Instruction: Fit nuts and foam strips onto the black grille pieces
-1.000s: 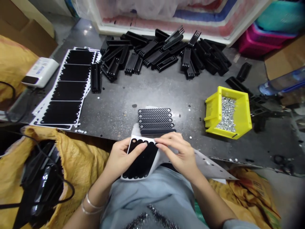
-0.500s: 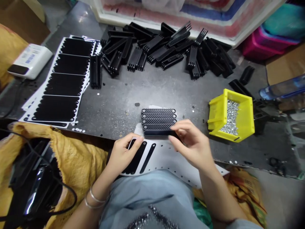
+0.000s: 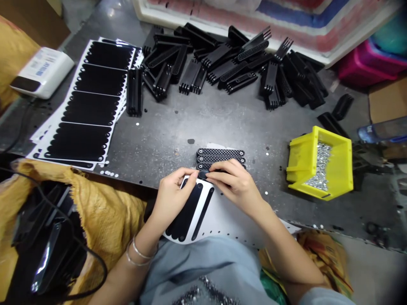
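Observation:
My left hand is closed, thumb over fingers, on the top edge of a white sheet of black adhesive strips that lies at the table's front edge. My right hand reaches across with its fingers together. Its fingertips close over the left end of the nearest black bar, whose top looks smooth; the rest of that bar is hidden under the hand. Just behind lie several black bars with lattice faces and a ring at each end, side by side, partly covered by my right fingers.
Black plastic parts are heaped at the back. Sheets of black strips and a white device lie left. A yellow bin of small metal pieces stands right. A yellow sack with black parts hangs below the left edge.
My right hand has moved left, from the right end of the nearest bar to its left end, close to my left fingertips. My left hand stays at the sheet's edge. The view has shifted slightly.

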Demonstrator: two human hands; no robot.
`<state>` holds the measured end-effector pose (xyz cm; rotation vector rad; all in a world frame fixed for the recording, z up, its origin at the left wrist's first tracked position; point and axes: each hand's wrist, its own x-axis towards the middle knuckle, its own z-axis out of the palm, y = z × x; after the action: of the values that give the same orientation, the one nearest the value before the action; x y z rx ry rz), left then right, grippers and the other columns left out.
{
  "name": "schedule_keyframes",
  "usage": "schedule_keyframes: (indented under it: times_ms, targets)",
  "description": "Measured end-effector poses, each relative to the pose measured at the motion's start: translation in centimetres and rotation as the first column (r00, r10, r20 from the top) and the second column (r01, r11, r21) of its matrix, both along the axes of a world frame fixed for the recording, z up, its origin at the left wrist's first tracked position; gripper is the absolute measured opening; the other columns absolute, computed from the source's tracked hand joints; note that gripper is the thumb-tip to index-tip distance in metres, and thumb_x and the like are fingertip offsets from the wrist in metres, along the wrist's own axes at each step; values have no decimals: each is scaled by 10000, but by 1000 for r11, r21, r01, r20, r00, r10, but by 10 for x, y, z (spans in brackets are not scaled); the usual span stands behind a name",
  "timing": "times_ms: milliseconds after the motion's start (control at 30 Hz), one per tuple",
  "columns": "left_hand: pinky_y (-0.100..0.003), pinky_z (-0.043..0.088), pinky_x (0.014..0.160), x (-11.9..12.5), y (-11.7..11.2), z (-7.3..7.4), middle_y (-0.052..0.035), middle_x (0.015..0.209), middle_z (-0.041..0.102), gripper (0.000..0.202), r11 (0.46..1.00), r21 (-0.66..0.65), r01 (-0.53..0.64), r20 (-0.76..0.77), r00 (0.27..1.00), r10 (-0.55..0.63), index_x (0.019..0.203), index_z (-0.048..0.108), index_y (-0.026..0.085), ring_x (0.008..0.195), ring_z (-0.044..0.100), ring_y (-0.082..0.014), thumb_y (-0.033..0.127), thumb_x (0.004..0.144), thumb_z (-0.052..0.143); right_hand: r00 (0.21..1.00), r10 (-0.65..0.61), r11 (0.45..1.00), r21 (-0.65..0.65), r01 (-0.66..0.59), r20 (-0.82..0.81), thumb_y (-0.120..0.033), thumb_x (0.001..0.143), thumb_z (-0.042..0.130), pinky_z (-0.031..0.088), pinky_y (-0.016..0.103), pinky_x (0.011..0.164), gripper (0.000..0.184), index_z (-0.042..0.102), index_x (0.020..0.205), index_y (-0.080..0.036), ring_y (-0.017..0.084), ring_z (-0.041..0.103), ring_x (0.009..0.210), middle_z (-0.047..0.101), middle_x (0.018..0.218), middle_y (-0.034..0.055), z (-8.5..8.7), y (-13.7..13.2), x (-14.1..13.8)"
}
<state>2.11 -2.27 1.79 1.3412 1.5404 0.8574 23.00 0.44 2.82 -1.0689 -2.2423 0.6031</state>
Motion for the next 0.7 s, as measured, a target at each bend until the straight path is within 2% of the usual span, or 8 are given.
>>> schedule_keyframes:
  times_ms: [167,300,367,467,567,700]
  targets:
    - [-224,451,627,1,4,-5,7,816,744,235,998,-56,-2,45,999,4,875,725,203,675,619,-133,430,922,689,1000,-6,1000,7,6,23,-232,1018,611,538,392,809,177,781,1067,-237,214,612,918,740,1091,84,0,2,-3]
    - [-207,345,510,1,7,-7,42,650,619,278,992,-124,8,90,996,3,806,672,196,534,475,-94,455,903,704,999,-19,999,-28,20,39,-272,999,649,560,436,862,194,768,1149,-239,241,641,996,731,1139,101,11,-1,19]
    - [-202,324,497,2,7,-6,53,614,573,289,991,-129,13,94,996,-1,779,659,193,516,434,-84,451,900,705,994,-105,988,-118,103,-9,-278,990,665,574,422,861,208,756,1174,-249,229,668,981,724,1092,87,15,-4,37]
    - [-200,322,497,3,7,-4,47,626,577,290,994,-113,3,85,996,7,771,662,185,521,436,-79,444,891,710,967,-224,954,-228,193,-119,-237,980,665,580,358,785,148,776,1077,-252,188,686,878,723,980,53,12,-9,57]
    - [-199,332,507,2,8,-4,39,641,590,298,995,-102,-7,75,997,15,782,669,179,532,456,-80,455,883,718,946,-248,953,-228,200,-209,-212,965,666,555,321,692,137,787,1022,-242,159,668,789,726,943,41,2,-10,64]
    - [-200,349,518,1,9,-6,28,652,607,317,995,-100,-8,67,998,15,783,675,174,546,482,-86,472,877,729,949,-215,958,-240,159,-231,-218,954,667,536,318,650,151,793,1029,-254,154,644,753,698,924,34,-5,-7,65]
